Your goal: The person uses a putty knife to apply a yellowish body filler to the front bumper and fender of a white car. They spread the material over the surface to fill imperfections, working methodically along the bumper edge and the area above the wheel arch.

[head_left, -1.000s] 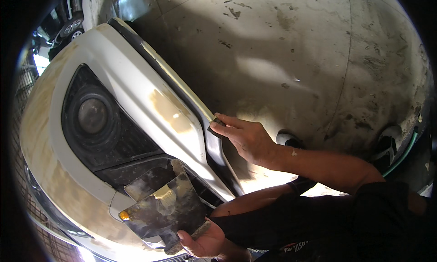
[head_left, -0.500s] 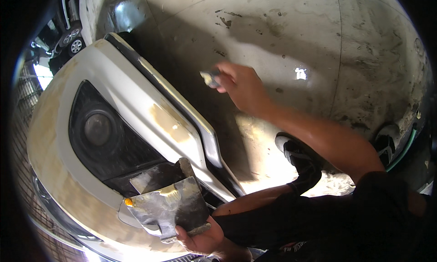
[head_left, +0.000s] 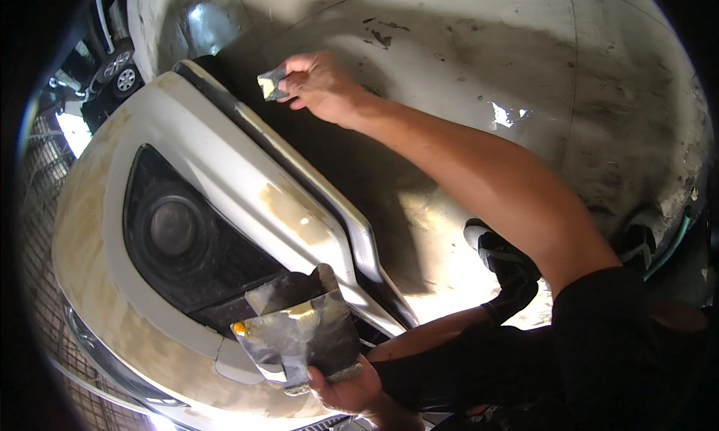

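Observation:
In my left hand (head_left: pixel 348 390) is a thin grey putty board (head_left: pixel 333 341), gripped at its near edge with the thumb on top. Pale yellow filler is smeared along its far edge, and an orange dab (head_left: pixel 239 328) sits at its left corner. The fingers of my right hand (head_left: pixel 322 86) pinch a small dark spreader (head_left: pixel 271 83) with yellowish filler on it. That hand is beyond the lower edge trim (head_left: pixel 277 150) of a car bumper (head_left: pixel 187 124), apparently over the floor side. A tan filler patch (head_left: pixel 288 210) shows on the white bumper.
A round fog lamp (head_left: pixel 172 229) sits in the bumper's black recess, with a headlight (head_left: pixel 112 363) at lower left. My shoes (head_left: pixel 487 244) stand on the stained concrete floor (head_left: pixel 479 79). A green hose (head_left: pixel 670 251) lies at the right, and another vehicle's wheel (head_left: pixel 126 79) shows at upper left.
My right hand has moved left and farther away with the spreader, toward the far end of the bumper trim. The board and bumper have shifted slightly right in view.

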Action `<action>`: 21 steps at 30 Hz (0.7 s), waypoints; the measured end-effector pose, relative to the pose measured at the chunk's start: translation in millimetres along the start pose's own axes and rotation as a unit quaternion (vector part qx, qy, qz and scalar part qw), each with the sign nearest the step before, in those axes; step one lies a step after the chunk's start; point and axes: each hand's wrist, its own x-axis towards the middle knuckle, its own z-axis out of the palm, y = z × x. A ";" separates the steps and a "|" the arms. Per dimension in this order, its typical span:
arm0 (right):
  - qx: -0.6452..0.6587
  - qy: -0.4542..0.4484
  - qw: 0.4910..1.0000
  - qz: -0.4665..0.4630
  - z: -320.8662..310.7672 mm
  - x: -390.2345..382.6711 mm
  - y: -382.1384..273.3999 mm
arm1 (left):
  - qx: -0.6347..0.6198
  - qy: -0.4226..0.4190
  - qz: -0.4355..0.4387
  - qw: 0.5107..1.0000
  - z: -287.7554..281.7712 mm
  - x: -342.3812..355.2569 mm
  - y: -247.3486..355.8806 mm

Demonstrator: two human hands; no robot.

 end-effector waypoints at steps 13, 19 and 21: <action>0.114 -0.079 0.989 0.043 1.6 -150.1 -124.2 | -0.078 -0.008 -0.137 0.987 31.7 12.1 5.7; -0.038 -0.166 0.985 -0.008 18.0 -186.2 -149.0 | -0.132 -0.016 -0.164 0.977 60.2 14.1 6.6; -0.091 -0.188 0.976 -0.066 22.0 -190.8 -152.2 | -0.129 -0.010 -0.150 0.980 61.0 9.3 8.0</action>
